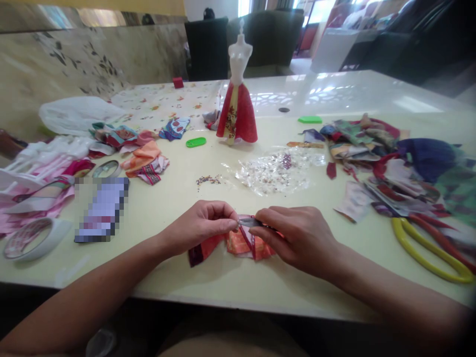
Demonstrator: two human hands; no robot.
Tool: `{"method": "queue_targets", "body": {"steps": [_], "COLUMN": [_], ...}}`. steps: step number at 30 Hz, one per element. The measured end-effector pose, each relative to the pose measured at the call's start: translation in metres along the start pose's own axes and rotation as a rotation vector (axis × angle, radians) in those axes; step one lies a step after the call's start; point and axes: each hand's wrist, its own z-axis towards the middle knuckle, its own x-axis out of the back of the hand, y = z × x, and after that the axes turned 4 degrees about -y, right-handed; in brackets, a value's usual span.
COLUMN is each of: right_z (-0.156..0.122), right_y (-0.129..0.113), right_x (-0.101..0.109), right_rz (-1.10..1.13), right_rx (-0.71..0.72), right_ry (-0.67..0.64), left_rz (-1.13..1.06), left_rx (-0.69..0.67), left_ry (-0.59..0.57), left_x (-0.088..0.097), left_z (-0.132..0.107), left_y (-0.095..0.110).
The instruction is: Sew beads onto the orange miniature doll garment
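My left hand (213,220) is closed, thumb and forefinger pinched together. Whatever lies in that pinch is too small to make out. In my right hand (297,235) is a small grey metal tool with a pointed tip (250,222), which reaches to my left fingertips. Most of the tool is covered by my fingers, so I cannot tell its kind. Below both hands an orange and dark red piece of fabric (238,244) lies on the table. Beyond them are a small pile of beads (208,180) and a clear plastic sheet with sparkly bits (271,171).
A white dress form (240,57) in a red skirt stands at the back. Fabric scraps (366,144) and large yellow-handled scissors (420,255) lie right. On the left are a phone (102,208), tape rolls (37,238) and pink-clothed white forms (40,168). The table edge (186,300) is near me.
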Motion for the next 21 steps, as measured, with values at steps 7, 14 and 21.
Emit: {"method": "queue_targets", "body": {"steps": [7,14,21], "right_z": [0.0004,-0.0015,-0.0019], "right_y": [-0.0027,-0.0047,-0.0075], "right_x": [-0.0012,-0.0015,-0.0030], "right_rz": [-0.021,0.025,0.047], "right_rx": [-0.007,-0.049,-0.077], "right_ry": [0.016,-0.010,0.001], "left_rz": [0.012,0.040,0.089], "left_rx": [0.013,0.006,-0.009], "left_ry": [0.009,0.004,-0.005], "left_x": [-0.0012,-0.0014,0.0005], "left_z": [0.0004,0.0001,0.0003], "left_y": [-0.0004,-0.0002,-0.0013]}}
